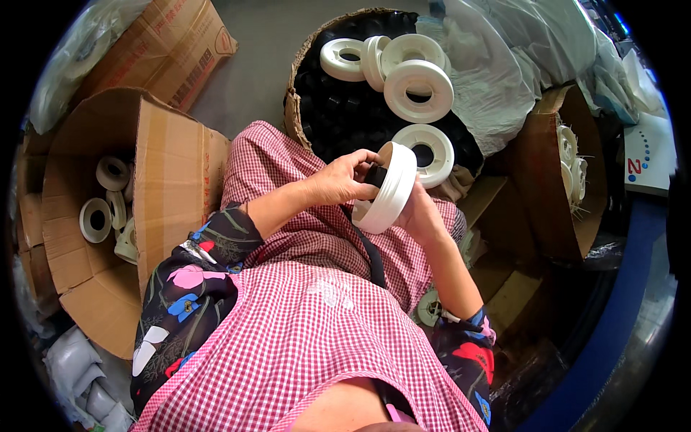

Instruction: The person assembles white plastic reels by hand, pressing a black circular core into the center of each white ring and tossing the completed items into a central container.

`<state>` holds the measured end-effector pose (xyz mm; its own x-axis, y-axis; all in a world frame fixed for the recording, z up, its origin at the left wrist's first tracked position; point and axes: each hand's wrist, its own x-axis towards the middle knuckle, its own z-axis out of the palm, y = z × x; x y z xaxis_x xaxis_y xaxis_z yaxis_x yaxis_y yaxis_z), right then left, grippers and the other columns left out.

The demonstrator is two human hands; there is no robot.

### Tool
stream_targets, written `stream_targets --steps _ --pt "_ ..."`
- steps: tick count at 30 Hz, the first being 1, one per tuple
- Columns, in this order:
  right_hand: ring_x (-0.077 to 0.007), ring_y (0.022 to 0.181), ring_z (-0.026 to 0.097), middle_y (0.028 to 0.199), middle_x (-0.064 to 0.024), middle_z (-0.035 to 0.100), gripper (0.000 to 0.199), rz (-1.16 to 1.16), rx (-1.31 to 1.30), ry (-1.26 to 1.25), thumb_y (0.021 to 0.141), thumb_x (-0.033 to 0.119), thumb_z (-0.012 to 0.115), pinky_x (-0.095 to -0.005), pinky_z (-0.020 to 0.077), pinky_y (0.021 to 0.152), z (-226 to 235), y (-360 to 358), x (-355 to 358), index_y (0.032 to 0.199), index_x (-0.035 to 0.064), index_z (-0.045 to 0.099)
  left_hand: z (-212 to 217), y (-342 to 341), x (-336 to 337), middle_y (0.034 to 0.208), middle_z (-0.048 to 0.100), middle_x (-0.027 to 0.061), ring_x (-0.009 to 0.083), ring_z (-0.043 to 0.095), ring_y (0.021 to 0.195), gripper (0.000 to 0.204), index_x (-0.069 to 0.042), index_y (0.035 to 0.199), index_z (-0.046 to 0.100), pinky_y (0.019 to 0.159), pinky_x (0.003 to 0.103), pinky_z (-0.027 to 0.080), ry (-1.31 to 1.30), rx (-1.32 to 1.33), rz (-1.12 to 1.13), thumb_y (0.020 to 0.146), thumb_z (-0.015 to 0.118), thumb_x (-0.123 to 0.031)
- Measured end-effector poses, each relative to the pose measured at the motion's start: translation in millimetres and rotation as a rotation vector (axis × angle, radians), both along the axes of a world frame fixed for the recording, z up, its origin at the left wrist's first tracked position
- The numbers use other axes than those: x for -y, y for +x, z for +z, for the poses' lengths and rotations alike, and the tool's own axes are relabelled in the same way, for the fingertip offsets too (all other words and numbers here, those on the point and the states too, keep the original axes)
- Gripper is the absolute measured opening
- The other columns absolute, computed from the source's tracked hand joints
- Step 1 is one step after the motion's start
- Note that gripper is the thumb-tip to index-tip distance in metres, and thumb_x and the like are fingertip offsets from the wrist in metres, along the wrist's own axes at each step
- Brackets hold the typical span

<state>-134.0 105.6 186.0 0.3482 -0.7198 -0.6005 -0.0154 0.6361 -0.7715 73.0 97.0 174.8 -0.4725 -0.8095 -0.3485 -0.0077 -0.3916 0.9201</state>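
Note:
Above my lap I hold a white plastic ring (398,189) tilted on its edge. My right hand (423,216) grips it from behind at the right side; part of those fingers is hidden by the ring. My left hand (344,180) pinches a small black plastic piece (374,176) at the ring's open side, near its middle. How far the piece sits inside cannot be made out. Just beyond, another white ring (440,173) lies on a heap of black plastic pieces (342,115) in a large carton. Several more white rings (397,93) rest on the same heap.
At the left stands an open cardboard box (176,173) with several white rings (95,220) inside. Behind it is a closed carton (173,50). Clear plastic sheeting (489,79) drapes at the far right. Another box (586,216) holds white parts, beside a blue metal edge (612,317).

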Motion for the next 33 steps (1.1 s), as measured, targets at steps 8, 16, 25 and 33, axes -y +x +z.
stream_targets --steps 8,16,25,33 --pt "-0.0148 0.089 0.061 0.107 -0.0117 0.059 0.043 -0.027 -0.217 -0.42 0.094 0.031 0.046 -0.029 0.0523 0.073 14 33 -2 0.121 -0.0014 0.051 22 14 2 0.116 0.055 0.017 0.0274 0.052 0.112 0.08 -0.005 0.132 0.035 0.1 0.042 0.039 -0.115 0.096 0.044 0.066 0.078 -0.019" --pt "-0.0166 0.053 0.057 0.062 -0.0075 0.06 0.035 0.291 -0.326 -0.299 0.087 0.031 0.062 -0.0258 0.0465 0.051 28 49 57 0.083 -0.0032 0.064 67 101 4 0.115 0.057 0.0139 0.0227 0.057 0.106 0.058 -0.002 0.126 0.046 0.092 0.039 0.046 -0.219 -0.336 0.143 0.076 0.071 -0.02" --pt "-0.0327 0.119 0.041 0.118 -0.0153 0.053 0.066 0.331 -1.494 -1.185 0.065 0.032 0.079 -0.0481 0.0226 0.103 -79 35 154 0.117 0.0012 0.052 24 78 70 0.108 0.063 0.0106 0.0218 0.062 0.099 0.028 -0.003 0.113 0.059 0.085 0.036 0.051 -0.393 -0.22 0.36 0.088 0.057 -0.017" --pt "-0.035 0.103 0.051 0.104 -0.0204 0.057 0.056 0.05 -0.922 -1.284 0.068 0.03 0.075 -0.0457 0.0347 0.09 -34 38 111 0.11 -0.0011 0.056 -155 39 152 0.114 0.058 0.012 0.0272 0.06 0.103 0.02 -0.007 0.092 0.066 0.084 0.036 0.051 -0.989 1.271 -0.145 0.077 0.054 -0.007"
